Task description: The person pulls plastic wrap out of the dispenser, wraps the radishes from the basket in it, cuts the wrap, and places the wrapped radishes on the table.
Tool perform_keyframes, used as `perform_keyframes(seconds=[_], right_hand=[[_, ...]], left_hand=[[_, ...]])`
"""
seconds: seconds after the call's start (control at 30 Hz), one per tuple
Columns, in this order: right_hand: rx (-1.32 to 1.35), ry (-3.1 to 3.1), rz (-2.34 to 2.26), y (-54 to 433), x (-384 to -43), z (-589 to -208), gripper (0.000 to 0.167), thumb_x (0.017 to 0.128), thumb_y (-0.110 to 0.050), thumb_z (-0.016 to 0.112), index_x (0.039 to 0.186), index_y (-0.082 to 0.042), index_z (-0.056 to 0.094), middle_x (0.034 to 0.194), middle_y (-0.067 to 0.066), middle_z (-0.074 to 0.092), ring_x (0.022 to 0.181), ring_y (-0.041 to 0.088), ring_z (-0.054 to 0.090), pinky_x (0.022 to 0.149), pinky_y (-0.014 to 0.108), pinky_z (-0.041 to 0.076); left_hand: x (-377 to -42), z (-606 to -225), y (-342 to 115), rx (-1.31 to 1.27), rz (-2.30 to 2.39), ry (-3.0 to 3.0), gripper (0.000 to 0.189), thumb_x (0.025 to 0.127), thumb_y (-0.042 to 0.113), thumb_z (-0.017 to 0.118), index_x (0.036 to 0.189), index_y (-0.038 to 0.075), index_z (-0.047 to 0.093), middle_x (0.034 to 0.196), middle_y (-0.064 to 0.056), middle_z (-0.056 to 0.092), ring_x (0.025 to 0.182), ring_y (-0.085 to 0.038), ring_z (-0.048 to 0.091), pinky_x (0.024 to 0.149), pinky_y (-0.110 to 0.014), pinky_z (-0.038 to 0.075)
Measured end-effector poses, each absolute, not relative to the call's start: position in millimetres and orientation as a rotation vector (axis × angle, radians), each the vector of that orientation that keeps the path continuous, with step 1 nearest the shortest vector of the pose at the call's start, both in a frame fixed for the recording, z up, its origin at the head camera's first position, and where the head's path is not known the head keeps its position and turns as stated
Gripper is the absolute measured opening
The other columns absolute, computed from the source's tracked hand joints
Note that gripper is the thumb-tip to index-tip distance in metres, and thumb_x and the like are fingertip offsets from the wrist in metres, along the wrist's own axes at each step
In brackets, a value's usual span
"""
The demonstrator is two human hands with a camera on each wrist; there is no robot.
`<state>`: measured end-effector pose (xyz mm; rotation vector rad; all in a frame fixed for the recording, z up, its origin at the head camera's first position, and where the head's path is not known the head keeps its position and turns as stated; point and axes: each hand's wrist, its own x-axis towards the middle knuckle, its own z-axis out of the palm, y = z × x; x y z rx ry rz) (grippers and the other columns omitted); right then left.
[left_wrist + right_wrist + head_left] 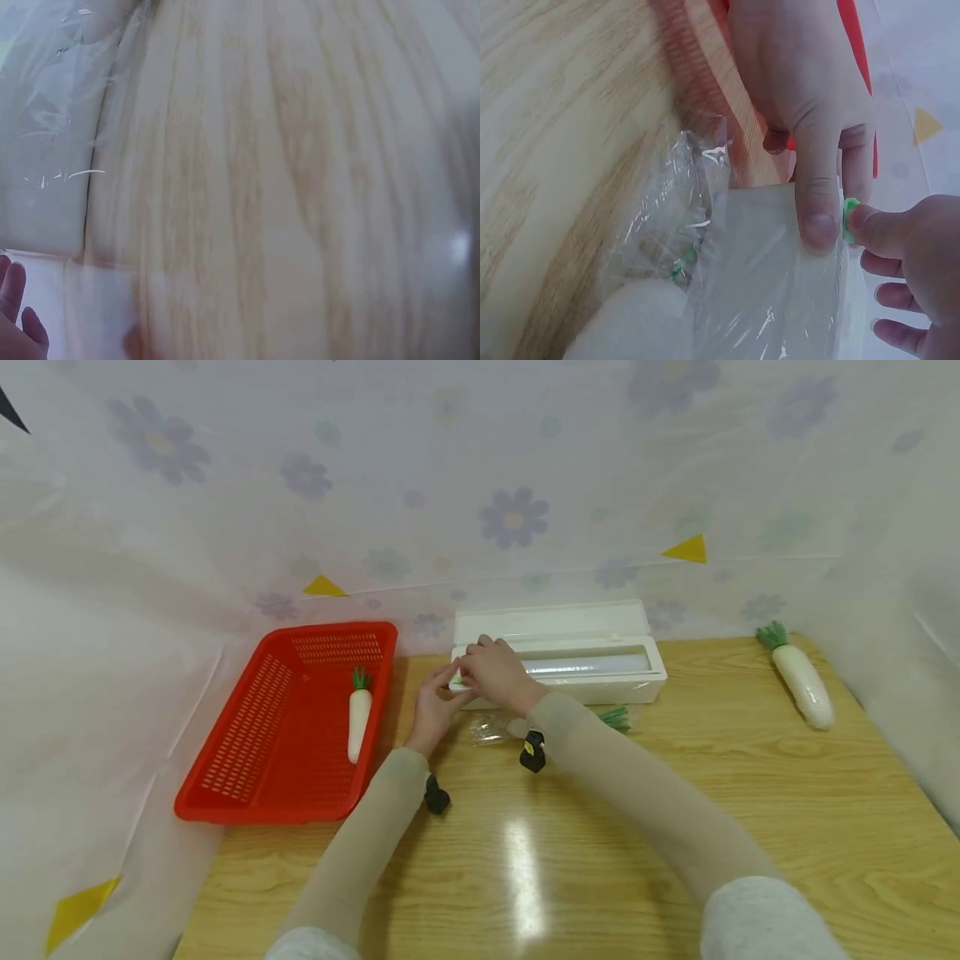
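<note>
A white cling film box (577, 687) stands on the table with its lid raised and a roll of film (585, 665) inside. At its left end, my left hand (433, 706) grips the box, the thumb lying on the front wall. My right hand (922, 262) pinches a small green slider (850, 217) at the box's top edge, close beside the left thumb. Clear film (739, 300) hangs over the front wall. Before the box lies a white radish (641, 322) with green leaves (615, 718), partly hidden by my right arm, with crinkled film around its end.
A red plastic basket (281, 814) stands at the left with one small white radish (360, 718) in it. Farther right on the wooden table (600, 877) lies a larger radish (804, 685). A flowered curtain (450, 468) hangs behind and along the sides.
</note>
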<state>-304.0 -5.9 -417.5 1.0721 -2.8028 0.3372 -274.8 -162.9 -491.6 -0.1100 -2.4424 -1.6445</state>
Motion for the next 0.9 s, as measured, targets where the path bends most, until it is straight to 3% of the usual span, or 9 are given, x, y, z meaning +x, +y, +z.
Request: perform_keyframes(seconds=[0.2, 0.43, 0.9], right_hand=[[1.092, -2.819, 0.255, 0.5, -303.0, -412.0, 0.011, 0.101, -0.021, 0.071, 0.097, -0.013, 0.077, 0.102, 0.002, 0.069, 0.097, 0.023, 0.053, 0.089, 0.039, 0.045], [1.128, -2.817, 0.201, 11.6, -303.7, -407.0, 0.014, 0.100, -0.024, 0.073, 0.102, -0.012, 0.078, 0.104, 0.003, 0.070, 0.099, 0.023, 0.054, 0.091, 0.041, 0.046], [1.156, -2.798, 0.275, 52.7, -307.3, -412.8, 0.016, 0.099, -0.025, 0.073, 0.105, -0.011, 0.079, 0.103, 0.004, 0.072, 0.099, 0.024, 0.057, 0.093, 0.042, 0.048]], left_hand=[[-273.6, -491.4, -162.2, -0.156, -1.616, -2.458, 0.067, 0.087, 0.012, 0.085, 0.147, 0.009, 0.057, 0.148, -0.021, 0.055, 0.134, -0.035, 0.051, 0.112, -0.048, 0.044], [-273.9, -490.2, -163.9, -0.156, -1.579, -2.446, 0.067, 0.084, 0.014, 0.088, 0.145, 0.008, 0.060, 0.141, -0.018, 0.063, 0.124, -0.033, 0.058, 0.105, -0.045, 0.048], [-272.3, -488.7, -164.2, -0.137, -1.551, -2.471, 0.067, 0.084, 0.019, 0.088, 0.144, 0.010, 0.061, 0.144, -0.016, 0.062, 0.130, -0.031, 0.058, 0.110, -0.044, 0.046]])
